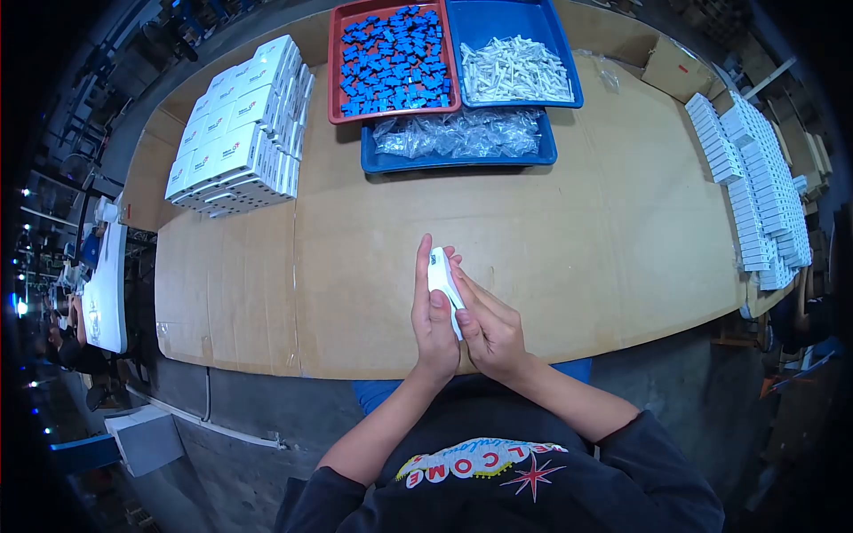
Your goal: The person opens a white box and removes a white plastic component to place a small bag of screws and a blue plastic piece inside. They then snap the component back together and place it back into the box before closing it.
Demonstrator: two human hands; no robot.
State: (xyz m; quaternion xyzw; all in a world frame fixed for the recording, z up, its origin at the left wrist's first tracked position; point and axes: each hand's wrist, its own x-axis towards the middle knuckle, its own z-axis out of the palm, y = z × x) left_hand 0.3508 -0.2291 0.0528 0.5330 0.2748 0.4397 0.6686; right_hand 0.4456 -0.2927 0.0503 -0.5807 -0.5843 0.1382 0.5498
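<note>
Pressed between my two palms is a slim white box-like item (442,274), tilted upward, with a small dark mark near its far end. My left hand (434,324) lies along its left side, fingers straight and thumb on the near face. From the right, my right hand (494,329) closes round the other side, its thumb low on the item. Much of the item's lower part is hidden by the thumbs. Both hands are over the near edge of the cardboard-covered table (373,249).
A stack of white boxes (235,124) stands at the left. At the back, a red tray (334,75) holds blue parts, a blue tray (558,40) white pieces, and a lower blue tray (458,165) clear plastic bags. Small white cartons (755,178) are piled at the right.
</note>
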